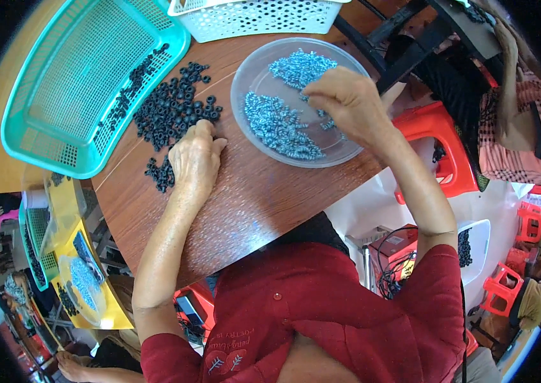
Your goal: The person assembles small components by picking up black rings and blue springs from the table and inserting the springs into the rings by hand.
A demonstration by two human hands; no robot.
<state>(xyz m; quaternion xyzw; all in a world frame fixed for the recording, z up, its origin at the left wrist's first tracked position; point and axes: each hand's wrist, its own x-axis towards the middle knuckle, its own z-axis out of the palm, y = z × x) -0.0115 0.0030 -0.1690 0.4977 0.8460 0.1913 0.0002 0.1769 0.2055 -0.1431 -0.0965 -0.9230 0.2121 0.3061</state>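
L hand (pixel 195 156) at black rings (pixel 167 108), R hand (pixel 350 105) above blue coils (pixel 277 124)
Both hands' fingers curled; can't tell if clamped on anything. Rings by L fingertips, dish (pixel 251 73) under R's, prob. for easy reach.

The top edge cut off the white basket (pixel 257 24) and the green basket (pixel 79 70). Whatever the curled left fingers (pixel 205 127) held, if anything, was hidden; any item between the right fingers (pixel 323 88) was indiscernible.

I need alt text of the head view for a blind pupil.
A person's right hand is over small blue coiled pieces in a round translucent plastic tray. The left hand rests by small black ring-shaped pieces on a brown wooden table, near a turquoise mesh basket.
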